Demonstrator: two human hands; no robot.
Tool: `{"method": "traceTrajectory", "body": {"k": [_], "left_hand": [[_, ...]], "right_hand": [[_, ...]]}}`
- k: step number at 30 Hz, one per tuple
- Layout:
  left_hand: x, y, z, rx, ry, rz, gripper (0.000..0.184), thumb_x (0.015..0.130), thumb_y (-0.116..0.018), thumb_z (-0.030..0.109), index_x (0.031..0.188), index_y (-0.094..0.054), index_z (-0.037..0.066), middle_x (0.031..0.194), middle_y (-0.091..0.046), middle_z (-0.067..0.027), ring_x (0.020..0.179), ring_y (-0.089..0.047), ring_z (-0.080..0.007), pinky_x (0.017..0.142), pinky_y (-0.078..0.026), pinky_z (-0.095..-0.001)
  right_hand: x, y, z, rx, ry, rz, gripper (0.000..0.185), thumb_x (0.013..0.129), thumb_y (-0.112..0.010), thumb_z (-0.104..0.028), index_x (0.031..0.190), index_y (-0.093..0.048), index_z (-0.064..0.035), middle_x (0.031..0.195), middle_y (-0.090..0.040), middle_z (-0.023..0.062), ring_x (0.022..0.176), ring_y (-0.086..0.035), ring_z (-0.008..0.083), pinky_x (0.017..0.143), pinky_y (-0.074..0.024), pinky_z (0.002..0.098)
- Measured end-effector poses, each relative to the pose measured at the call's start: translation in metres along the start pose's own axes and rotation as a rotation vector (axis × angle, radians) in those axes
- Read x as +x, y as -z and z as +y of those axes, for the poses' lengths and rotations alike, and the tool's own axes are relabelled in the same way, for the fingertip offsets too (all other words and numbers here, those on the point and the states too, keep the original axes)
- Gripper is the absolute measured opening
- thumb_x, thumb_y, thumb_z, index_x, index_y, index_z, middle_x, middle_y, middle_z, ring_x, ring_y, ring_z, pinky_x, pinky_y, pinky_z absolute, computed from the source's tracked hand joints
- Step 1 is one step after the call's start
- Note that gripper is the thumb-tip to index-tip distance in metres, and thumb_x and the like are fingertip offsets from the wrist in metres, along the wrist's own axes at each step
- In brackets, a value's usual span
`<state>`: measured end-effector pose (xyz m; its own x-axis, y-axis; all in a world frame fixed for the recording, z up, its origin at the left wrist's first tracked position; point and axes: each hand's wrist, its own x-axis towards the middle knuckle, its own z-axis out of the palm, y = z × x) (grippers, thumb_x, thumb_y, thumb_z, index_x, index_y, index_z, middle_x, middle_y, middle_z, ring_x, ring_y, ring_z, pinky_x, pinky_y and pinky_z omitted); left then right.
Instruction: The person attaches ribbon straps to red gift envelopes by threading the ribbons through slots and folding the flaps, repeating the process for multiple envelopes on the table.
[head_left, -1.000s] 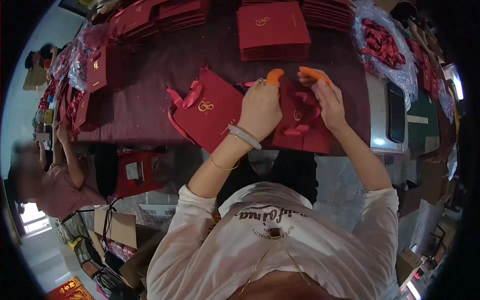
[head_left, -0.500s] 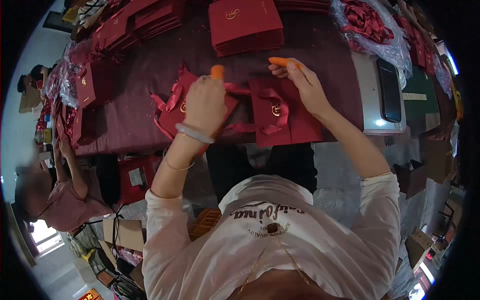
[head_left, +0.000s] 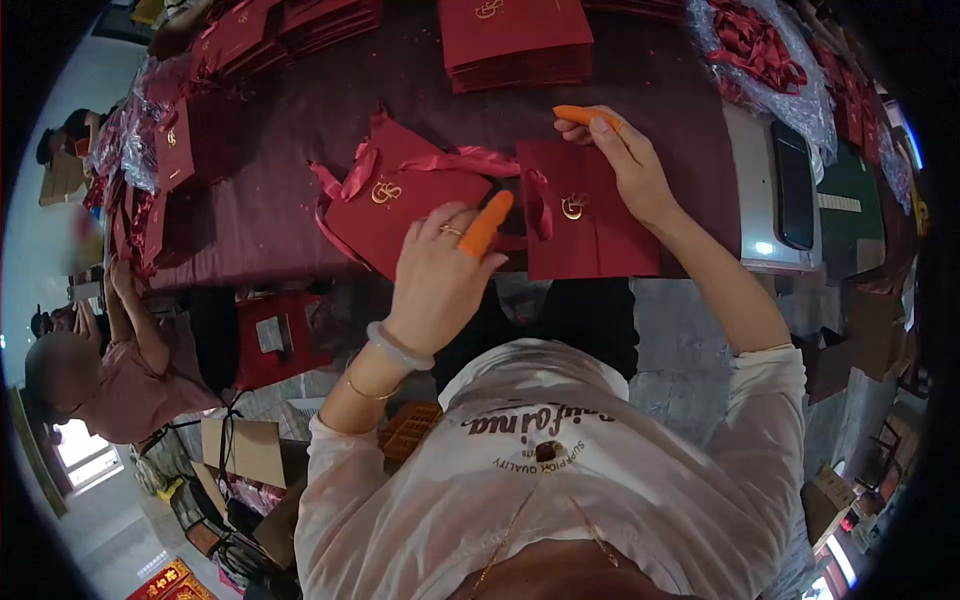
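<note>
My left hand [head_left: 440, 265] hovers at the table's front edge, its index finger in an orange finger cot [head_left: 487, 222] and its thumb apart from it. Beside that hand lies a tilted dark red paper bag [head_left: 365, 215] with a gold logo and red ribbon handles [head_left: 345, 180]. A second red paper bag [head_left: 610, 235] lies flat to the right, with a ribbon [head_left: 540, 205] along its left side. At this bag's upper right is my right hand [head_left: 630, 165], its index finger stretched out in another orange finger cot [head_left: 582, 116]; nothing shows in its grasp.
A stack of red bags [head_left: 515, 45] stands at the back. Ribbons in clear plastic [head_left: 760, 60] lie back right, and a black phone [head_left: 793, 185] rests on a pale surface at right. More bags [head_left: 172, 160] stand at left, near another person [head_left: 140, 375].
My left hand has come down toward me and right, uncovering the left bag's logo. The right bag's ribbon has shifted toward its left edge. My right hand stays near that bag's top.
</note>
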<state>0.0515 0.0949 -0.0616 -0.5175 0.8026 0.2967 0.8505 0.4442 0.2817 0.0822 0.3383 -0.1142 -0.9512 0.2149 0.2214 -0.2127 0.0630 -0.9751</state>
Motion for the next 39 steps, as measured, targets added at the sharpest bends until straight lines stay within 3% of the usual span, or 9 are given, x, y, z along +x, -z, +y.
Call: {"method": "traceTrajectory", "body": {"k": [10,15,17,20,25,29,32,34,39], "left_hand": [[-0.034,-0.005,-0.008,-0.197,0.056,-0.069,0.021,0.069,-0.071,0.007,0.089,-0.065,0.003,0.082,-0.063,-0.0115,0.075,-0.059,-0.0260,0.070,-0.044,-0.0350],[-0.033,-0.010,0.008,-0.043,0.164,0.175,0.029,0.071,-0.067,0.010,0.100,-0.064,0.004,0.092,-0.061,-0.0078,0.091,-0.057,-0.0237,0.075,-0.042,-0.0359],[-0.038,-0.016,0.006,0.024,0.082,0.134,0.034,0.071,-0.067,0.011,0.104,-0.063,0.005,0.100,-0.060,-0.0054,0.097,-0.055,-0.0226,0.075,-0.041,-0.0369],[-0.037,-0.021,0.005,0.059,0.018,0.124,0.030,0.071,-0.065,0.008,0.102,-0.064,0.007,0.094,-0.060,-0.0049,0.092,-0.056,-0.0219,0.075,-0.041,-0.0355],[-0.044,-0.028,0.004,-0.128,0.197,0.422,0.026,0.073,-0.067,0.006,0.099,-0.062,0.002,0.092,-0.060,-0.0090,0.085,-0.057,-0.0266,0.074,-0.044,-0.0372],[-0.059,-0.022,0.009,-0.352,0.451,0.664,0.034,0.080,-0.062,0.002,0.113,-0.055,0.000,0.094,-0.060,-0.0106,0.087,-0.057,-0.0267,0.077,-0.044,-0.0329],[-0.071,-0.024,0.000,-0.455,0.625,0.762,0.042,0.086,-0.058,0.009,0.124,-0.044,-0.003,0.107,-0.054,-0.0120,0.095,-0.053,-0.0193,0.081,-0.042,-0.0294],[-0.077,-0.027,-0.009,-0.559,0.670,0.861,0.040,0.091,-0.052,0.012,0.127,-0.042,-0.003,0.108,-0.053,-0.0105,0.094,-0.051,-0.0174,0.080,-0.041,-0.0280],[-0.076,-0.017,-0.015,-0.974,0.824,0.889,0.048,0.093,-0.050,0.017,0.133,-0.033,-0.003,0.114,-0.049,-0.0106,0.089,-0.049,-0.0106,0.075,-0.041,-0.0224]], "right_hand": [[0.002,0.002,0.001,-0.012,0.004,0.011,0.034,0.097,-0.039,-0.022,0.114,-0.057,0.0008,0.102,-0.058,0.0074,0.095,-0.055,0.0149,0.088,-0.0415,0.0269],[-0.003,0.002,-0.003,0.032,0.013,-0.012,0.031,0.096,-0.044,-0.021,0.113,-0.058,0.0002,0.106,-0.056,0.0077,0.098,-0.054,0.0150,0.088,-0.0411,0.0261],[-0.009,0.004,-0.015,0.011,0.236,-0.029,0.034,0.090,-0.053,-0.024,0.115,-0.056,-0.0009,0.112,-0.054,0.0103,0.102,-0.053,0.0180,0.090,-0.0401,0.0272],[-0.034,-0.010,-0.061,-0.697,0.229,-0.357,0.058,0.077,-0.066,-0.021,0.129,-0.044,-0.0063,0.132,-0.040,0.0139,0.120,-0.040,0.0318,0.102,-0.0304,0.0400],[-0.076,-0.024,-0.070,-1.445,0.199,-0.590,0.062,0.071,-0.060,-0.005,0.130,-0.045,-0.0143,0.141,-0.031,0.0129,0.132,-0.028,0.0298,0.109,-0.0208,0.0423],[-0.064,-0.012,-0.108,-1.105,0.255,-0.137,0.046,0.077,-0.056,0.005,0.122,-0.054,-0.0051,0.116,-0.057,0.0132,0.103,-0.058,0.0294,0.089,-0.0469,0.0370],[-0.049,-0.018,-0.120,-0.375,0.161,0.268,0.042,0.087,-0.057,-0.006,0.128,-0.045,0.0007,0.111,-0.060,0.0118,0.098,-0.058,0.0181,0.084,-0.0455,0.0268],[-0.024,-0.049,-0.130,0.039,-0.038,0.187,0.049,0.086,-0.061,-0.009,0.130,-0.042,0.0007,0.117,-0.056,0.0108,0.103,-0.055,0.0178,0.087,-0.0425,0.0270],[0.031,-0.117,-0.019,-0.568,-0.028,-0.151,0.055,0.084,-0.062,-0.018,0.129,-0.039,0.0033,0.124,-0.044,0.0188,0.114,-0.045,0.0307,0.097,-0.0353,0.0361]]}}
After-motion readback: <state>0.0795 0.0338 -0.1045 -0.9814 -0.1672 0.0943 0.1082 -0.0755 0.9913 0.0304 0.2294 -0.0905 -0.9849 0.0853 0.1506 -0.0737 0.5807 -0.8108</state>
